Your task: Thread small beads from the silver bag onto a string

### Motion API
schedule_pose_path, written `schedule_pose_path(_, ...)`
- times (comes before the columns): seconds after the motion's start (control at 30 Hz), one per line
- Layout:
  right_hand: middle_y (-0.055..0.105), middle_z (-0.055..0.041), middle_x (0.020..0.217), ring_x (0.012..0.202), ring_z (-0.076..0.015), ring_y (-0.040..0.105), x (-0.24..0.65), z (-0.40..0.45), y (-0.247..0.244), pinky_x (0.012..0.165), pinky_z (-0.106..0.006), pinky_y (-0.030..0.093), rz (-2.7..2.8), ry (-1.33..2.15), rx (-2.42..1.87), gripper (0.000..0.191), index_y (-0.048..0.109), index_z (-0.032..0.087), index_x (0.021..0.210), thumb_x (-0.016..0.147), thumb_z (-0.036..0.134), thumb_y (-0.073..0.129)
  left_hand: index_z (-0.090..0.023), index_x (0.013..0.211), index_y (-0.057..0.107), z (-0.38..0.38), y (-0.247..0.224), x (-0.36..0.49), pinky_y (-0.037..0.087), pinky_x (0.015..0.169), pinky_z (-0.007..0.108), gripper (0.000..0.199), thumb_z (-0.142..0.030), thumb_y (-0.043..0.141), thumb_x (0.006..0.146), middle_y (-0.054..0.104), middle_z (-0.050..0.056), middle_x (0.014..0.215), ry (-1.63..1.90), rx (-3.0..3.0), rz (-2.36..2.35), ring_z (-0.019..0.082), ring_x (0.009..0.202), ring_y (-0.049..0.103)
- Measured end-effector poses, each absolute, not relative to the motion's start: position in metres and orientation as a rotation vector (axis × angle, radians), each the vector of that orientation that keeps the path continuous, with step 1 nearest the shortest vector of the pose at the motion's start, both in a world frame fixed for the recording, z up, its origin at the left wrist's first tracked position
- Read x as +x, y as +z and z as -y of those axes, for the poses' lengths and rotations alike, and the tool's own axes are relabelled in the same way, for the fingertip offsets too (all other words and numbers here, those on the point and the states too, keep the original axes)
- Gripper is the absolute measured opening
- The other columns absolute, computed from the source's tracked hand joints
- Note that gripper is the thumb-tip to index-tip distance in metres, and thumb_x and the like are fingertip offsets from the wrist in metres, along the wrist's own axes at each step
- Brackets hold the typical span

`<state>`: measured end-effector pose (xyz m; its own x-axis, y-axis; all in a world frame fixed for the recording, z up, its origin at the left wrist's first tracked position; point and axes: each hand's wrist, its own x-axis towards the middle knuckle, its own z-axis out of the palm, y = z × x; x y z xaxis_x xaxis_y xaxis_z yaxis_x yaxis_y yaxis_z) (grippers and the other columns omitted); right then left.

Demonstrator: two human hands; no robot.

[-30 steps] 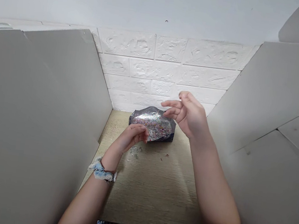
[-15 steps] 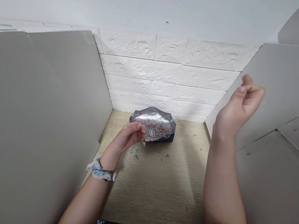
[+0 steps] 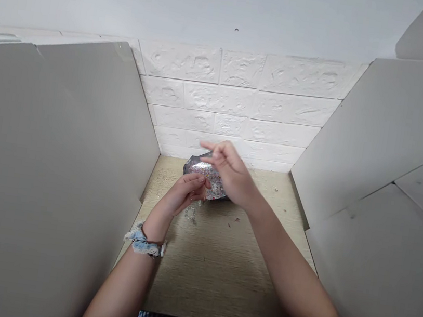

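Observation:
My left hand point(image 3: 190, 192) is closed, thumb and fingertips pinched over the table on a thin thread point(image 3: 200, 202); most of the thread is hidden or too fine to follow. A ring of small clear beads point(image 3: 190, 212) lies on the table just below that hand. My right hand point(image 3: 228, 168) is just above and right of the left one, blurred by motion, with fingers stretched out to the left and apart. Behind both hands stands a silvery glittery pouch point(image 3: 215, 188) with small colourful pieces, partly covered by the right hand.
Tall grey panels flank the wooden table point(image 3: 219, 270), a left panel point(image 3: 56, 168) and a right panel point(image 3: 385, 151). White brick-patterned wall point(image 3: 235, 101) closes the back. Tiny bits point(image 3: 237, 219) are scattered on the tabletop. A blue-and-white scrunchie point(image 3: 144, 243) circles my left wrist.
My right hand has swung from high on the right down and left to beside my left hand. The thread stretched toward the right no longer shows. My left hand has barely moved.

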<state>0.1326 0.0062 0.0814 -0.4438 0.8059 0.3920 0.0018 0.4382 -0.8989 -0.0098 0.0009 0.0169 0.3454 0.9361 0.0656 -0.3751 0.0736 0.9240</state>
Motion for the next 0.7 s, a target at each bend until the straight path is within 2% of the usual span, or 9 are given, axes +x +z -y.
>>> schedule_pose_path(0.13, 0.053, -0.005, 0.101, 0.088, -0.013, 0.05, 0.123, -0.009, 0.069, 0.071, -0.027, 0.038, 2.012, 1.178, -0.782, 0.02, 0.035, 0.02, 0.078, 0.087, 0.037, 0.03, -0.012, 0.072, 0.055, -0.002, 0.018, -0.009, 0.022, 0.038, 0.016, 0.027, -0.037, 0.064, 0.065, 0.035, -0.004, 0.049, 1.089, 0.99, -0.764, 0.003, 0.042, 0.031)
schedule_pose_path(0.33, 0.049, 0.0005, 0.069, 0.06, -0.0111, 0.046, 0.129, -0.012, 0.064, 0.053, -0.024, 0.033, 2.173, 1.063, -1.027, 0.018, 0.035, 0.02, 0.078, 0.085, 0.036, 0.03, -0.013, 0.064, 0.049, -0.002, 0.017, -0.007, 0.01, 0.035, 0.016, 0.029, -0.039, 0.061, 0.068, 0.023, -0.008, 0.043, 1.035, 1.026, -0.863, 0.001, 0.036, 0.018)
schedule_pose_path(0.47, 0.049, 0.0007, 0.063, 0.049, -0.0103, 0.044, 0.134, -0.015, 0.062, 0.048, -0.024, 0.03, 2.2, 1.086, -1.173, 0.017, 0.035, 0.02, 0.077, 0.084, 0.035, 0.029, -0.014, 0.064, 0.048, -0.003, 0.015, -0.004, 0.01, 0.037, 0.016, 0.031, -0.042, 0.06, 0.067, 0.022, -0.008, 0.043, 1.013, 1.076, -0.905, 0.001, 0.037, 0.018)
schedule_pose_path(0.63, 0.049, -0.0018, 0.066, 0.054, -0.0114, 0.042, 0.144, -0.022, 0.066, 0.047, -0.024, 0.029, 2.137, 0.979, -1.326, 0.018, 0.038, 0.019, 0.072, 0.082, 0.033, 0.033, -0.012, 0.069, 0.055, -0.004, 0.015, -0.004, 0.008, 0.038, 0.017, 0.03, -0.041, 0.06, 0.068, 0.02, -0.008, 0.046, 1.002, 1.137, -0.918, 0.002, 0.039, 0.015)
schedule_pose_path(0.7, 0.046, -0.0007, 0.064, 0.052, -0.0097, 0.039, 0.149, -0.024, 0.071, 0.046, -0.023, 0.028, 2.092, 1.05, -1.288, 0.02, 0.039, 0.019, 0.072, 0.082, 0.034, 0.035, -0.011, 0.071, 0.058, -0.004, 0.016, -0.005, 0.007, 0.038, 0.018, 0.031, -0.042, 0.059, 0.069, 0.021, -0.008, 0.045, 1.01, 1.153, -0.928, 0.001, 0.038, 0.014)
